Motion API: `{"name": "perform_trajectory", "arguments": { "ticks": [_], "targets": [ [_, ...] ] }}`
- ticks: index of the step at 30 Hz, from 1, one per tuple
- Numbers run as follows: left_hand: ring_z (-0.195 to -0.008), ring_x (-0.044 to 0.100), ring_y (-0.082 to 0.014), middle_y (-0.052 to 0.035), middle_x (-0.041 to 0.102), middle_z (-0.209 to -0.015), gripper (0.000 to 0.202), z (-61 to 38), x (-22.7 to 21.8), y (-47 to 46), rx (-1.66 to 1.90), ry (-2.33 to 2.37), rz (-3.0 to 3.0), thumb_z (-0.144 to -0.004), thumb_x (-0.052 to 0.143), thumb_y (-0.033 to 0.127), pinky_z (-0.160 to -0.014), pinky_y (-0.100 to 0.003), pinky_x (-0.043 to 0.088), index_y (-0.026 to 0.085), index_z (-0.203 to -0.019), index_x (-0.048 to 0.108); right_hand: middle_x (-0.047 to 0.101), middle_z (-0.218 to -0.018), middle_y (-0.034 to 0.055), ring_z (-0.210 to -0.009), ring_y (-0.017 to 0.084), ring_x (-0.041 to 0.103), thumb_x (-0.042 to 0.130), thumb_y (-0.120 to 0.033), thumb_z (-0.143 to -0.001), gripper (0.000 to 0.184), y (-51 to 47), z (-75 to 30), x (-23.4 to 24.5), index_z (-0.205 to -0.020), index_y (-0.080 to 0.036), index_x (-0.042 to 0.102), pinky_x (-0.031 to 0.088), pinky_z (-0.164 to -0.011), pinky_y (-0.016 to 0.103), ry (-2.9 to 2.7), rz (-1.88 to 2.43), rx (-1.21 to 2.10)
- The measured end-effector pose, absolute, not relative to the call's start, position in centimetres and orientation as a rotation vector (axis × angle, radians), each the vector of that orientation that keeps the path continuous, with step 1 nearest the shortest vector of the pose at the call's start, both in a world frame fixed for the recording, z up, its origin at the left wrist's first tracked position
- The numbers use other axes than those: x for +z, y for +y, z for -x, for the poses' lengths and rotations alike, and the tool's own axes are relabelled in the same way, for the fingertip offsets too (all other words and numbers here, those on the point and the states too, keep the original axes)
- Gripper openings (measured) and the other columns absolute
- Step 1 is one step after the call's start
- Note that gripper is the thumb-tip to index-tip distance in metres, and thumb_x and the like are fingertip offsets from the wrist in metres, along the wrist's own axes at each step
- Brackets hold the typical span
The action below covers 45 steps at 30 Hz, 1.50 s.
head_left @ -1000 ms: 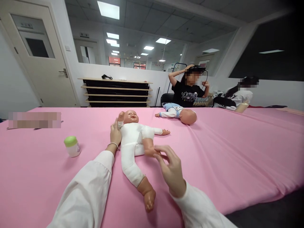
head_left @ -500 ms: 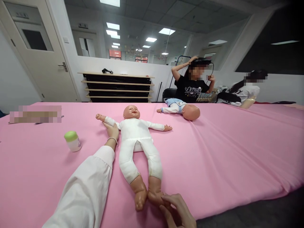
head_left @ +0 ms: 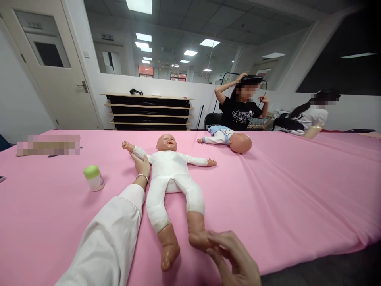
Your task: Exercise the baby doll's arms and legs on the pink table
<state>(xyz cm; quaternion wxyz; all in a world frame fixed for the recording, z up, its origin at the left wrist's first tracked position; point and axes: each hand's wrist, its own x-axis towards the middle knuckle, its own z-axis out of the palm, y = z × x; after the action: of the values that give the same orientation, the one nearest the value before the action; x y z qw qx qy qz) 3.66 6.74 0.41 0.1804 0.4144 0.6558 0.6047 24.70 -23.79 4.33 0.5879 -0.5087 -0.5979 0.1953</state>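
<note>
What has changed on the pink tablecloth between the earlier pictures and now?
The right hand has drawn one brown plastic foot of the white cloth-bodied doll toward the wearer, straightening its bent leg. The doll's raised arm, touched by the left hand, now lies out leftward. The green-lidded white jar and the blue-clothed second doll stayed.

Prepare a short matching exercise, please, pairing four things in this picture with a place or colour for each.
Things:
1. Left hand
2. Right hand
3. Jar
4. Tablecloth

Places or colours:
A. pink
B. at a foot of the white-bodied doll
C. topped with a green lid
D. at an arm of the same doll

Pairs: 1-D, 2-B, 3-C, 4-A
</note>
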Motion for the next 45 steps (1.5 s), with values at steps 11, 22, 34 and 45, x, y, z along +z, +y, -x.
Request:
{"name": "perform_trajectory", "arguments": {
  "ticks": [11,22,34,45],
  "targets": [
    [-0.117,0.046,-0.0207,-0.0088,0.048,-0.128,0.062,-4.0,0.4,7.2,1.699,1.668,-1.898,-0.085,0.038,0.015,-0.097,-0.036,0.041,0.025,-0.144,0.022,0.064,-0.086,0.0038,-0.08,0.017,0.062,0.059,-0.025,-0.079,0.007,-11.3,-26.9,10.6,-0.082,-0.021,0.063,0.056,-0.065,0.029,-1.577,1.104,0.276],
    [-0.118,0.043,-0.0255,-0.0064,0.046,-0.134,0.054,-4.3,-0.1,7.4,1.42,1.727,-2.281,-0.081,0.038,0.004,-0.097,-0.045,0.039,0.033,-0.123,0.057,0.061,-0.079,0.0041,-0.079,0.017,0.059,0.057,-0.016,-0.074,0.004,-3.4,-25.4,8.5,-0.074,-0.018,0.059,0.05,-0.074,0.034,-1.612,1.1,0.317],
    [-0.113,0.052,-0.0251,-0.0115,0.049,-0.13,0.073,-3.8,0.3,7.3,1.615,1.812,-1.575,-0.082,0.045,0.02,-0.092,-0.037,0.044,0.024,-0.147,0.011,0.064,-0.082,0.0032,-0.08,0.017,0.062,0.059,-0.024,-0.082,0.006,-16.0,-27.1,9.3,-0.083,-0.022,0.064,0.054,-0.069,0.03,-1.61,1.074,0.323],
    [-0.108,0.057,-0.0273,-0.0146,0.045,-0.136,0.083,-3.5,0.2,7.4,1.591,1.887,-1.288,-0.08,0.049,0.025,-0.084,-0.036,0.048,0.017,-0.147,-0.001,0.065,-0.082,0.0028,-0.075,0.016,0.064,0.058,-0.011,-0.08,0.025,-22.5,-26.9,0.9,-0.1,-0.026,0.061,0.056,-0.064,0.025,-1.631,1.1,0.304]
  ]
}}
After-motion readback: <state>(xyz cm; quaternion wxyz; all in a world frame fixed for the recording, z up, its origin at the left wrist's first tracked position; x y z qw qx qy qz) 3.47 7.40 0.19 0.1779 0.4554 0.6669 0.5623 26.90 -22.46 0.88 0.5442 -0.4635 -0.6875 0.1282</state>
